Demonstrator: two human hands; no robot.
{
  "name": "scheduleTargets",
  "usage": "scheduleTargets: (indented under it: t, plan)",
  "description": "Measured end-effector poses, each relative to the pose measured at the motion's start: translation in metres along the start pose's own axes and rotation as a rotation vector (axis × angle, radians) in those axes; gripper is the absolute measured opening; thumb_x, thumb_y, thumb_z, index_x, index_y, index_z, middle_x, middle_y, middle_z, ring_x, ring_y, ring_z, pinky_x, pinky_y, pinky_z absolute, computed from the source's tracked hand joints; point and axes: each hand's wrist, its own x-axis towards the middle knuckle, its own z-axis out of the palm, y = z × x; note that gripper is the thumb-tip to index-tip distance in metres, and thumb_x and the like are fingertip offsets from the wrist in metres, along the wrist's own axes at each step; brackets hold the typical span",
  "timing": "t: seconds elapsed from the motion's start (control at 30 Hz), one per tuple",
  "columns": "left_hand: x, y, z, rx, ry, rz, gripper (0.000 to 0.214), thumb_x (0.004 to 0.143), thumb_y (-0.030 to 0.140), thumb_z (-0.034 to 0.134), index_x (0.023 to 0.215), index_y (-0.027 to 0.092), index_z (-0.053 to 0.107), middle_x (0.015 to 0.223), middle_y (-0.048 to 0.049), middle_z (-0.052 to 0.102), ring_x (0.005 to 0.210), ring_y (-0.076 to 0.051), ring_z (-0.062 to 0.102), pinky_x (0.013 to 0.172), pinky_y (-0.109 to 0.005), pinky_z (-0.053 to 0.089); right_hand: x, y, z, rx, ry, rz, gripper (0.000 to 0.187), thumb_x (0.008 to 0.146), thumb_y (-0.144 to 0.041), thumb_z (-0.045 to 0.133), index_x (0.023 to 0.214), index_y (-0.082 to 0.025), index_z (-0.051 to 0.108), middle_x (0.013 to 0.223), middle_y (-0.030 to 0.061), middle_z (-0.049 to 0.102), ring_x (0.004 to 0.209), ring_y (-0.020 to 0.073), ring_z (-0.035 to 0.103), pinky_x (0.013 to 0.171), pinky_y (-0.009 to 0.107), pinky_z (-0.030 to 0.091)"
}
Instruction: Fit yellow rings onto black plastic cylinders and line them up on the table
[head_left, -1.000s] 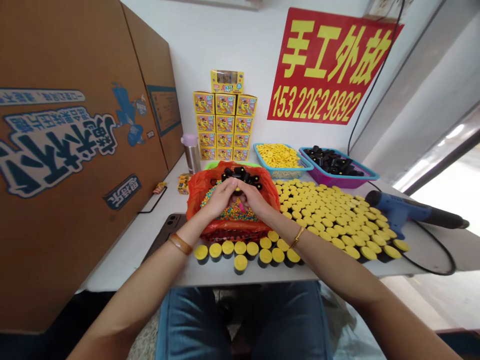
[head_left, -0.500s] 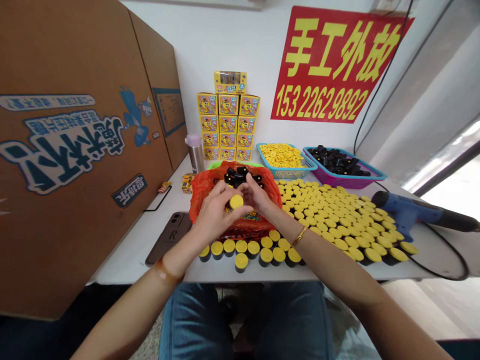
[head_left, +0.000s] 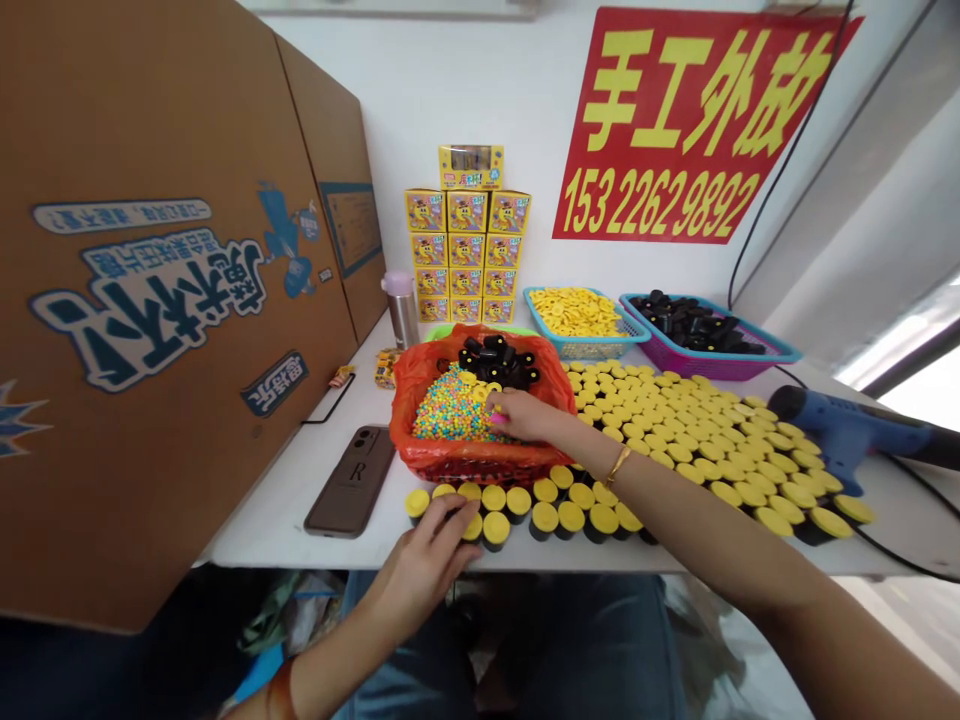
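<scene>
My left hand [head_left: 429,552] is at the table's front edge, its fingers round a black cup with a yellow lid [head_left: 472,526]. This cup stands beside another yellow-lidded cup [head_left: 496,529] in the short front rows. My right hand [head_left: 523,414] reaches into a basket lined with an orange-red plastic bag [head_left: 409,400]. Its fingers are closed at a few yellow lids [head_left: 484,391]; whatever they pinch is hidden. Small multicoloured candy beads [head_left: 452,408] fill the basket's near left part, and black cups [head_left: 501,360] are heaped at its back.
Many yellow-lidded cups [head_left: 690,430] cover the table's right side. Behind are baskets of yellow lids [head_left: 577,312] and black cups [head_left: 686,325]. A phone [head_left: 350,482], steel flask [head_left: 403,310], stacked yellow boxes [head_left: 467,255], large carton [head_left: 172,300] and blue heat-gun-like tool [head_left: 840,425] surround the work area.
My left hand has moved from above the basket down to the front row with the yellow-lidded cup. My right hand has lowered into the basket. The view has shifted slightly.
</scene>
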Motion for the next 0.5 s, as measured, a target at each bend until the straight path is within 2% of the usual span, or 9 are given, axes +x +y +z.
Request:
scheduleTargets:
  t: [0.07,0.13,0.2,0.27,0.33,0.4,0.47,0.5]
  plan:
    - [0.009,0.004,-0.009,0.043,0.043,0.086,0.037,0.088,0.035,0.064,0.123,0.024,0.063,0.103,-0.009,0.07,0.088,-0.019,0.071,0.068,-0.025,0.059,0.002,0.002,0.001,-0.047,-0.087,-0.043,0.012,0.076,-0.006,0.061,0.082,-0.014,0.069,0.085,0.0073,0.068,0.075,0.0153,0.056,0.066,0.024,0.037]
    - [0.034,0.0,-0.021,0.048,0.098,0.145,0.029,0.087,0.036,0.065,0.112,0.023,0.067,0.094,-0.0078,0.071,0.08,-0.018,0.069,0.065,-0.025,0.056,0.002,0.002,0.001,-0.041,-0.135,-0.081,0.016,0.073,-0.003,0.06,0.077,-0.014,0.071,0.079,0.0058,0.069,0.074,0.0156,0.057,0.066,0.024,0.038]
    - [0.079,-0.016,-0.028,0.027,0.123,0.073,0.019,0.091,0.029,0.058,0.104,0.021,0.069,0.087,-0.0065,0.07,0.075,-0.016,0.066,0.067,-0.025,0.053,0.0,-0.001,-0.001,0.008,-0.146,-0.109,0.023,0.071,-0.001,0.059,0.081,-0.016,0.074,0.08,0.0048,0.071,0.075,0.0157,0.06,0.068,0.024,0.04]
    - [0.136,-0.043,-0.026,0.084,0.123,-0.048,0.019,0.091,0.029,0.054,0.092,0.019,0.07,0.083,-0.0066,0.069,0.075,-0.018,0.064,0.071,-0.029,0.051,-0.003,-0.007,-0.006,0.017,-0.163,-0.118,0.03,0.07,0.001,0.058,0.086,-0.018,0.076,0.083,0.0046,0.073,0.078,0.0163,0.063,0.07,0.023,0.043]
    - [0.194,-0.076,-0.013,0.171,-0.02,-0.137,0.018,0.087,0.022,0.055,0.086,0.018,0.072,0.084,-0.0088,0.07,0.079,-0.021,0.065,0.075,-0.032,0.05,-0.007,-0.014,-0.01,-0.069,-0.158,-0.089,0.031,0.07,0.001,0.06,0.087,-0.018,0.078,0.09,0.0079,0.074,0.084,0.019,0.066,0.07,0.024,0.046]
    - [0.238,-0.105,0.007,0.195,-0.256,-0.189,0.023,0.08,0.01,0.056,0.091,0.018,0.074,0.089,-0.0095,0.073,0.086,-0.022,0.067,0.081,-0.031,0.05,-0.009,-0.019,-0.012,-0.221,-0.114,-0.003,0.026,0.073,-0.001,0.06,0.087,-0.015,0.078,0.097,0.0149,0.073,0.09,0.0242,0.068,0.07,0.026,0.048]
    - [0.266,-0.123,0.028,0.187,-0.446,-0.154,0.032,0.076,0.009,0.06,0.103,0.019,0.074,0.101,-0.009,0.074,0.094,-0.022,0.067,0.087,-0.029,0.05,-0.008,-0.023,-0.01,-0.336,-0.077,0.074,0.025,0.079,-0.003,0.057,0.092,-0.011,0.077,0.099,0.0213,0.072,0.092,0.0278,0.069,0.07,0.029,0.05]
    - [0.274,-0.127,0.038,0.185,-0.497,-0.141,0.034,0.074,0.01,0.063,0.105,0.019,0.073,0.104,-0.0089,0.074,0.095,-0.022,0.067,0.087,-0.028,0.05,-0.006,-0.023,-0.008,-0.363,-0.081,0.087,0.026,0.081,-0.003,0.054,0.093,-0.009,0.076,0.098,0.0228,0.072,0.092,0.0283,0.069,0.071,0.03,0.051]
